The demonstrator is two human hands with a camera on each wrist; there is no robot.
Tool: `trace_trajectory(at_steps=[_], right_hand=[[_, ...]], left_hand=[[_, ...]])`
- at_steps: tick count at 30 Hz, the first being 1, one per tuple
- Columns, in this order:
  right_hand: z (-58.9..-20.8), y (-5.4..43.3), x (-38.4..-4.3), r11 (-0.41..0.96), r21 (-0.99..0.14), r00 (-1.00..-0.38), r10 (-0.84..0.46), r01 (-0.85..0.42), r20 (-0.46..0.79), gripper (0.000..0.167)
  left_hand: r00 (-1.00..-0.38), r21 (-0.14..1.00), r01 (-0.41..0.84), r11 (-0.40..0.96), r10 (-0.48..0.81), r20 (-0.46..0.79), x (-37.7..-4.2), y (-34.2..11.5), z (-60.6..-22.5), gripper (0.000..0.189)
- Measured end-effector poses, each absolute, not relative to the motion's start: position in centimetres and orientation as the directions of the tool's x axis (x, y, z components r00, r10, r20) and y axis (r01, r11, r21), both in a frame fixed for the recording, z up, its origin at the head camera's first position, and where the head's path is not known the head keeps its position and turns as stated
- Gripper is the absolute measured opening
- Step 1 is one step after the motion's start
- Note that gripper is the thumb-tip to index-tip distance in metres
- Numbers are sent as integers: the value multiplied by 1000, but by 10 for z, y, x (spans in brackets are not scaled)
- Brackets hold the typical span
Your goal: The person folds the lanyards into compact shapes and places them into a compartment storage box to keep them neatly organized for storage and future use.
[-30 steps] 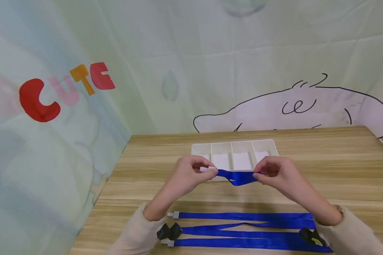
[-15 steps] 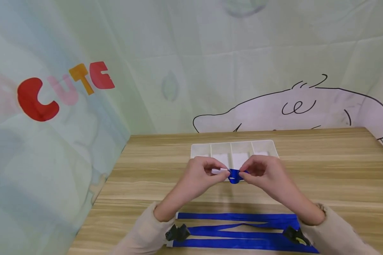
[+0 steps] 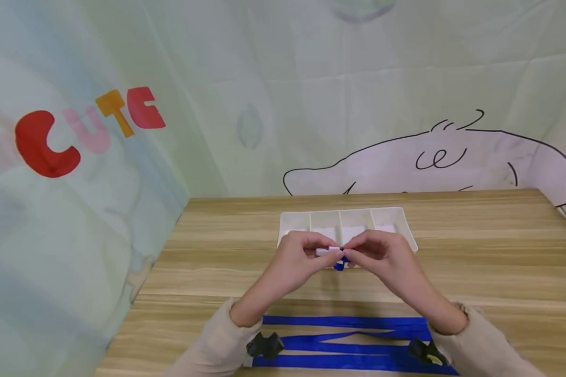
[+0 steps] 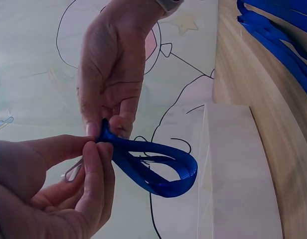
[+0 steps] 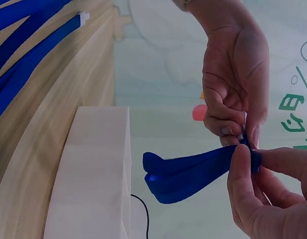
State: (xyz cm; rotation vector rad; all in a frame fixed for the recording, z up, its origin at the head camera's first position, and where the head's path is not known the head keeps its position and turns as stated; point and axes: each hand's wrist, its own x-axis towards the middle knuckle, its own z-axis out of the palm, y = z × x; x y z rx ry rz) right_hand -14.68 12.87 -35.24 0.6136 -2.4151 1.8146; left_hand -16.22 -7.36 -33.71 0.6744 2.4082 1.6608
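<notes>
A blue ribbon lanyard (image 5: 188,179) is held up over the table, in front of the white tray. My left hand (image 3: 302,256) pinches it at the end with a white clip (image 3: 324,252), which pokes out between thumb and fingers. Fingertip to fingertip with it, my right hand (image 3: 379,251) pinches the blue ribbon. In both wrist views the ribbon hangs from the pinch as a folded loop. Part of the clip and the gathered ribbon are hidden by the fingers.
A white divided tray (image 3: 409,235) stands behind the hands. More blue lanyards (image 3: 339,361) lie stretched across the wooden table (image 3: 217,246) near its front, partly under the forearms. A printed cloth backdrop (image 3: 245,68) rises behind and to the left.
My right hand has moved left and my left hand slightly right until their fingertips met. The ribbon stretched between them has been gathered into a small bunch with a hanging loop.
</notes>
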Motion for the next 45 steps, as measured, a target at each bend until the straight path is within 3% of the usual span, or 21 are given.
trace_trajectory(at_steps=[9,19,26,33,36,39,42,45], right_hand=[[-354,134,-151,89,-959,-915,-333,-270,227,15],[-354,134,-153,85,-955,-904,-356,-284,237,13],[-352,132,-156,103,-935,-888,-363,-340,282,7],[-350,134,-154,130,-934,-884,-386,-334,262,9],[-354,136,-153,119,-917,-867,-389,-382,311,11],[-361,138,-152,152,-851,-830,-361,-502,425,29],[-368,141,-150,313,-726,-787,-318,-613,528,57],[-374,140,-146,463,-623,-773,-300,-630,559,82]], left_hand=[[-901,923,250,293,420,111,-164,-75,-336,17],[-900,940,224,258,424,98,-162,-75,-335,21],[-891,919,277,281,434,136,-161,-74,-334,18],[-858,890,345,299,484,170,-163,-78,-334,13],[-861,883,350,312,478,173,-164,-80,-335,9],[-867,894,337,295,467,173,-165,-81,-336,8],[-877,916,305,259,451,165,-166,-84,-337,9],[-895,934,267,237,421,148,-167,-86,-336,11]])
